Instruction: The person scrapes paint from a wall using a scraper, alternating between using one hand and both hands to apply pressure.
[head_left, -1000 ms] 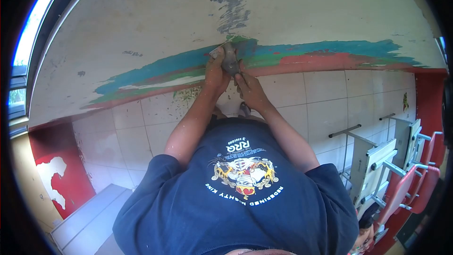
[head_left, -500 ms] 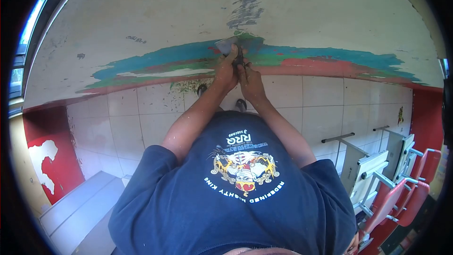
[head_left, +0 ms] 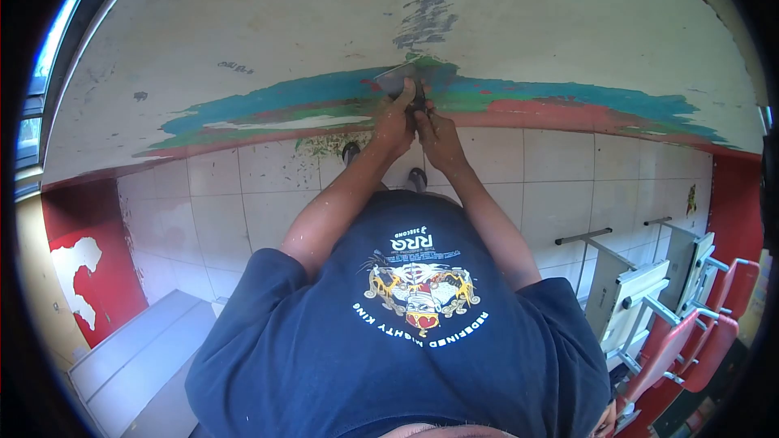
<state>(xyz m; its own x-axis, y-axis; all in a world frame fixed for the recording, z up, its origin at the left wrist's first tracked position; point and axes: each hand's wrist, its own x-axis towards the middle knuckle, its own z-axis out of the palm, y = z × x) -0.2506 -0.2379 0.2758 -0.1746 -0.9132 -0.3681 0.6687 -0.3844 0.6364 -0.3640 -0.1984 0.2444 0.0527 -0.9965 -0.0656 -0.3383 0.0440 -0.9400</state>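
A scraper (head_left: 395, 79) with a wide flat metal blade and a dark handle lies against the painted wall (head_left: 284, 24), over the blue and green band. My left hand (head_left: 395, 123) is closed round its handle, the thumb stretched up toward the blade. Beside it, my right hand (head_left: 441, 138) grips the lower end of the same handle, fingers curled. Much of the handle is hidden by the fingers. Around the blade, patches of blue, green and red paint show at the ragged edge of the cream coat.
Paint flakes (head_left: 329, 146) lie on the white tiled floor (head_left: 276, 166) close to my feet (head_left: 416, 179). Chairs with red seats (head_left: 661, 349) and metal frames stand at the right. A grey panel-like surface (head_left: 142, 349) is at the lower left, near a red wall section (head_left: 114, 251).
The scraper blade sits very slightly lower on the wall. Both hands keep their hold, and the whole view has shifted a little.
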